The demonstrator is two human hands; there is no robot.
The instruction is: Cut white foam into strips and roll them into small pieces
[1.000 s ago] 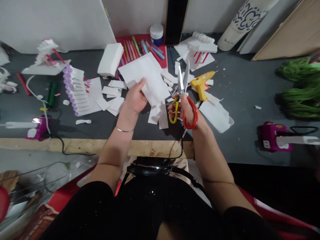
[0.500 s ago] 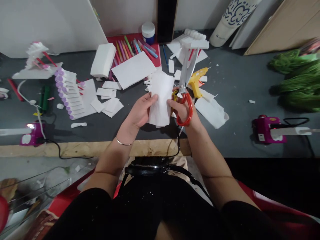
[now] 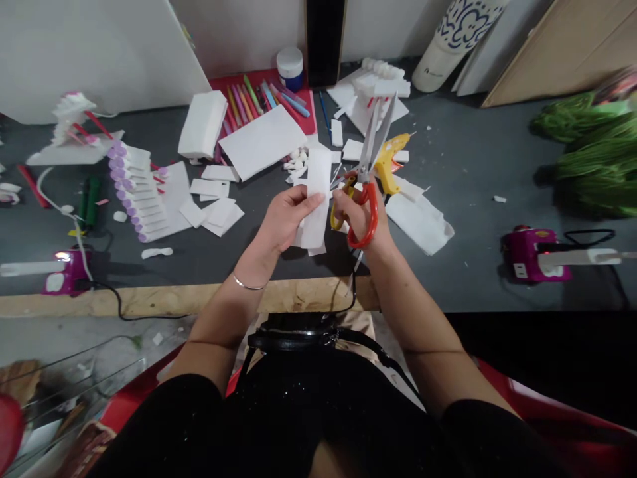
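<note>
My left hand (image 3: pixel 288 219) pinches a narrow strip of white foam sheet (image 3: pixel 317 199) upright near its lower part. My right hand (image 3: pixel 357 216) sits just beside the strip, holding large scissors (image 3: pixel 369 159) with red and yellow handles. Their steel blades point up and away from me, and the scissors are beside the strip, not cutting it. A wider white foam sheet (image 3: pixel 261 141) lies flat beyond my hands. A yellow glue gun (image 3: pixel 389 161) lies beyond my right hand.
The dark grey tabletop (image 3: pixel 448 166) has a wooden front edge (image 3: pixel 199 299) and holds scattered foam offcuts. Markers lie on a red tray (image 3: pixel 259 86) at the back. Foam assemblies (image 3: pixel 142 186) stand left. Pink tools (image 3: pixel 535 255) and green yarn (image 3: pixel 597 159) lie right.
The large sheet once in my left hand now lies on the table, and a narrower strip is held instead. The scissors have swung upright, and small white bits show near the strip.
</note>
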